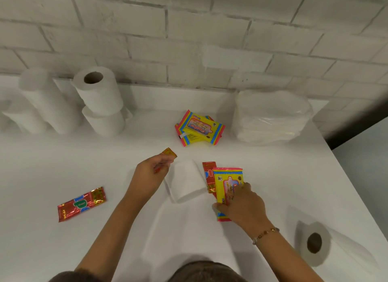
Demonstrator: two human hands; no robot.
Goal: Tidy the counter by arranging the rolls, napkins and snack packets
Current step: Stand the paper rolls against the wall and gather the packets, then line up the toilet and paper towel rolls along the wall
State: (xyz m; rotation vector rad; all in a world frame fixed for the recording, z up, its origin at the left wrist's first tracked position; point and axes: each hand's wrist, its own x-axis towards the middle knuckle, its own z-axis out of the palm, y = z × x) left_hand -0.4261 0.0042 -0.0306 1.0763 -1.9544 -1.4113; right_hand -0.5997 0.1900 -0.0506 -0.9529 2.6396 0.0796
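My left hand point(152, 170) is closed around a small red and gold snack packet point(169, 152) held just above the counter's middle. My right hand point(241, 204) grips a yellow packet point(227, 182) that lies over a red packet point(207, 172). A folded white napkin point(185, 180) rests between my hands. Two yellow packets point(200, 128) are piled further back. Another red packet point(81, 204) lies at the left. Paper rolls point(98, 92) stand stacked at the back left, and one roll point(315, 243) lies on its side at the near right.
A wrapped stack of white napkins point(270, 117) sits at the back right against the white brick wall point(189, 40). The white counter point(52, 166) ends at an edge on the right, beside a dark gap point(357, 124).
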